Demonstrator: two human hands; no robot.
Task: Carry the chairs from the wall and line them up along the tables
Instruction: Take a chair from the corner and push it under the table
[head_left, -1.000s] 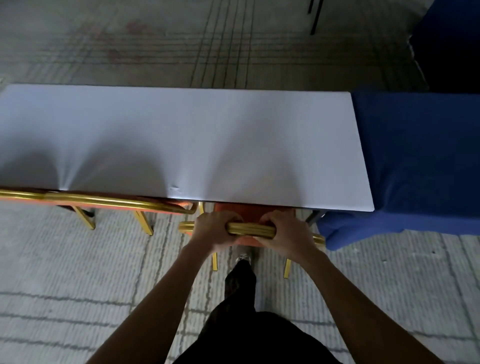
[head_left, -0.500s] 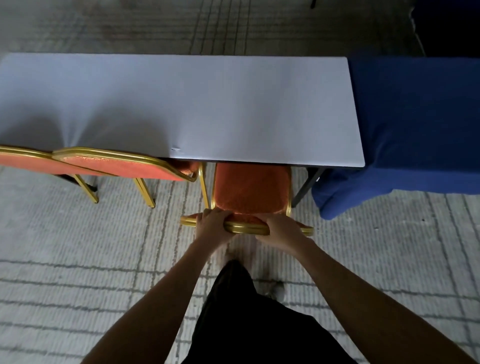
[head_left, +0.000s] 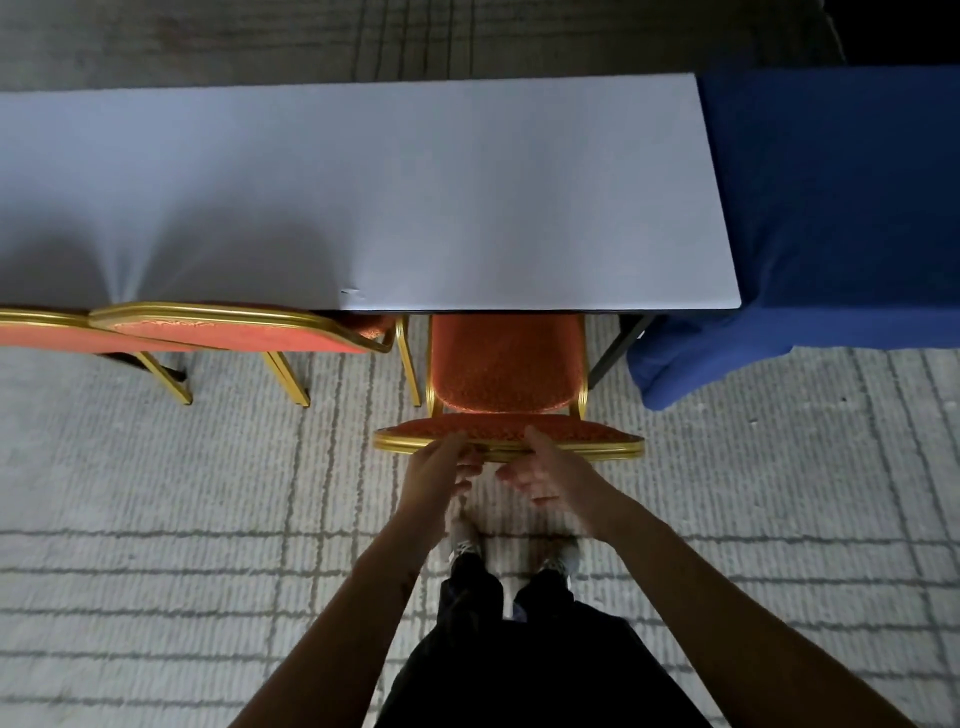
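Grey lined carpet (head_left: 156, 493) underfoot; long white rectangular tabletop (head_left: 363, 197) ahead, with a blue-draped table (head_left: 831, 208) butted to its right. Orange-upholstered gold-framed chair (head_left: 506, 364) stands at the white top's right end, seat front under the edge. Matching orange chairs (head_left: 234, 330) sit just left. Left hand (head_left: 434, 475) and right hand (head_left: 550, 475) are at its top rail, fingers loose, gripping nothing; contact unclear.

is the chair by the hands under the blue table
No, the chair sits partly under the white table; the blue-covered table is beside it.
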